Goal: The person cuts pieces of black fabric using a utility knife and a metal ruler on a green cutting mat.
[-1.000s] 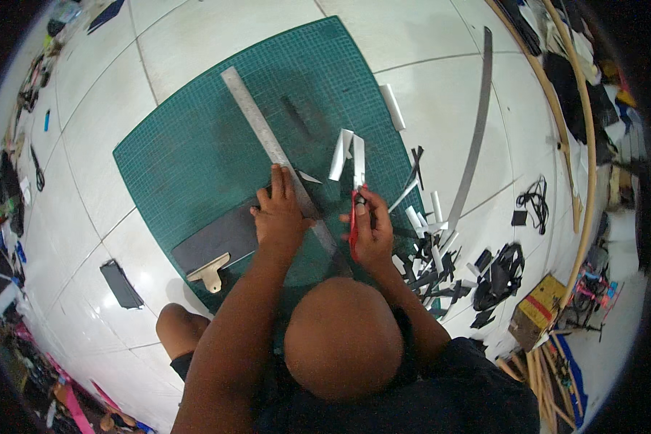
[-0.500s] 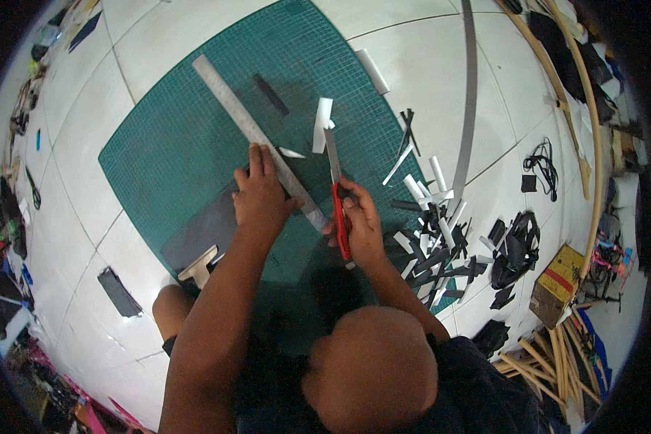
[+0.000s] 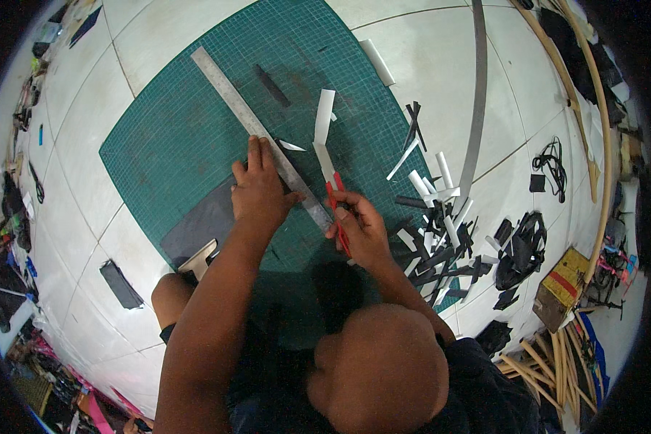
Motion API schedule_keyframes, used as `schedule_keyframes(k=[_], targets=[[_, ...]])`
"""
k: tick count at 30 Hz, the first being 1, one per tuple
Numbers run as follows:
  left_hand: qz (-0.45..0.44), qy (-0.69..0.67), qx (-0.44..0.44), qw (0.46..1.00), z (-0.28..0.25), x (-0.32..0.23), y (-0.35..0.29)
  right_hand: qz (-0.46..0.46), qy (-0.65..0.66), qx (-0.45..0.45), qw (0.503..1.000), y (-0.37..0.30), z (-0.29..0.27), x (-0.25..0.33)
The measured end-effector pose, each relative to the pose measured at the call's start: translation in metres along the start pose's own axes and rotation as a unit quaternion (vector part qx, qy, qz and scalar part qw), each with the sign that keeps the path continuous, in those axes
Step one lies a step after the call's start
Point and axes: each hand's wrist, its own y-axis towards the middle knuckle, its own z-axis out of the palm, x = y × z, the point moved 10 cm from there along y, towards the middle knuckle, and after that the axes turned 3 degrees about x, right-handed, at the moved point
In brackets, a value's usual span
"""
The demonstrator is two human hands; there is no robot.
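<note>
My left hand [image 3: 259, 195] lies spread on the steel ruler [image 3: 231, 98], pressing it down over a dark grey sheet [image 3: 199, 220] on the green cutting mat [image 3: 148, 145]. In my right hand [image 3: 362, 226] is a red-handled cutter knife [image 3: 335, 184], held beside the ruler's near end, its metal blade pointing away from me. The blade's tip meets or overlaps a white strip [image 3: 325, 112]; I cannot tell which. A small white sliver [image 3: 291, 145] lies against the ruler, and a dark strip [image 3: 271, 85] rests farther up the mat.
Black and white offcuts [image 3: 441, 239] pile up at the mat's right edge. A long grey strip [image 3: 476, 108] crosses the tiles beyond. A pale-edged tool [image 3: 197, 258] sits by my left forearm. Farther right are black cord [image 3: 546, 163], a yellow box [image 3: 564, 282] and wooden sticks [image 3: 557, 362].
My right hand has turned and shifted slightly with the knife. The white strip beyond the blade has moved a little away from me. My left hand stays on the ruler.
</note>
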Motion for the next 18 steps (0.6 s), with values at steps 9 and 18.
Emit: schedule_keyframes(k=[9,18], targets=[[0.022,0.000,-0.004,1.000,-0.003,-0.001,0.000,0.016,-0.031,-0.041,0.999,-0.006,-0.015,-0.023],[0.005,0.003,0.007,1.000,-0.001,0.001,0.001,0.031,-0.021,0.009,0.999,-0.014,-0.006,-0.006]])
